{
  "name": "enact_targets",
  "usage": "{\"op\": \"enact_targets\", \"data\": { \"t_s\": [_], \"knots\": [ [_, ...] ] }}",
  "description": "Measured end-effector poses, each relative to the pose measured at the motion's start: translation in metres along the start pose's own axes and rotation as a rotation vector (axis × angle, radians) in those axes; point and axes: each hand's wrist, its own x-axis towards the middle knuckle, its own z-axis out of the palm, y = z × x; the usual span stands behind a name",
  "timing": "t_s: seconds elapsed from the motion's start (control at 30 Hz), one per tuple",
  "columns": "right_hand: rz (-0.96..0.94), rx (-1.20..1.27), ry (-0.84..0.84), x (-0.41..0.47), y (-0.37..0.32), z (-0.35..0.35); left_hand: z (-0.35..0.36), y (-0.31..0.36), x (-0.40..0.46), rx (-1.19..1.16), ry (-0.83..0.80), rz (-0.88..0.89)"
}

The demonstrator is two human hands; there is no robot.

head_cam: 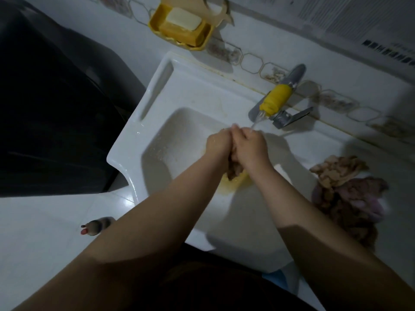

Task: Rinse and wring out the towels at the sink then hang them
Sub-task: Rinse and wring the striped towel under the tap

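Over the white sink [157,102], my left hand [219,143] and my right hand [251,145] grip a small brownish towel [234,170] between them. A twisted end of it hangs down below my palms toward the drain. Water runs from the tap [289,99], which has a yellow spout cover, onto my fingers. Most of the held towel is hidden by my hands. More crumpled towels [345,189], tan and pinkish, lie piled on the sink's right ledge.
A yellow soap dish [179,28] with a pale bar of soap hangs on the tiled wall behind the sink. A large dark object [56,108] stands at the left. A small bottle with a red tip [96,226] lies on the floor.
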Motion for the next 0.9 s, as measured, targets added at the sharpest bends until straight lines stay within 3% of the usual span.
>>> {"op": "enact_targets", "data": {
  "t_s": [0.07,0.1,0.2,0.27,0.37,0.57,0.7,0.83,0.9],
  "knots": [
    [0.117,0.004,0.07,0.017,0.001,-0.006,0.01,-0.001,-0.006,-0.122,-0.027,-0.057],
    [0.128,-0.019,0.082,0.018,0.003,-0.005,0.009,-0.005,0.0,-0.073,-0.022,-0.052],
    [0.036,-0.14,0.041,-0.002,0.005,0.009,0.0,0.001,0.007,0.017,0.026,-0.013],
    [0.003,-0.23,0.031,-0.002,0.009,0.011,0.001,-0.004,0.001,-0.119,0.02,-0.038],
    [0.077,-0.167,0.123,0.021,0.01,-0.001,0.009,-0.007,-0.008,-0.18,-0.104,-0.157],
    [0.018,-0.167,0.058,-0.002,-0.011,0.002,-0.002,0.004,-0.005,-0.214,-0.092,-0.09],
    [0.182,-0.075,-0.141,0.041,0.022,-0.005,-0.022,0.002,0.001,-0.043,-0.126,-0.161],
    [0.332,-0.198,-0.413,0.036,0.069,0.016,-0.055,-0.005,0.013,0.128,-0.079,-0.164],
    [0.427,-0.168,-0.466,0.031,0.094,0.034,-0.059,-0.017,0.014,0.232,-0.096,-0.196]
  ]
}}
